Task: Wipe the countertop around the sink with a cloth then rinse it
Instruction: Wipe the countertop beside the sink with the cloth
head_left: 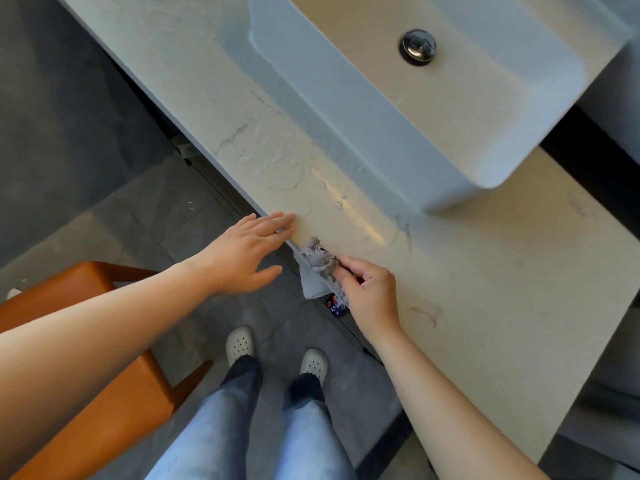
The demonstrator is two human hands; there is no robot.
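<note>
A pale marbled countertop runs diagonally across the view, with water drops near its front edge. A white vessel sink sits on it, its chrome drain visible. My right hand grips a crumpled grey cloth at the counter's front edge; part of the cloth hangs over the edge. My left hand is flat and spread, its fingertips touching the counter edge just left of the cloth, holding nothing.
An orange stool stands on the grey tiled floor at the left. My legs and white clogs are below the counter edge. A small dark blue packet shows under the cloth.
</note>
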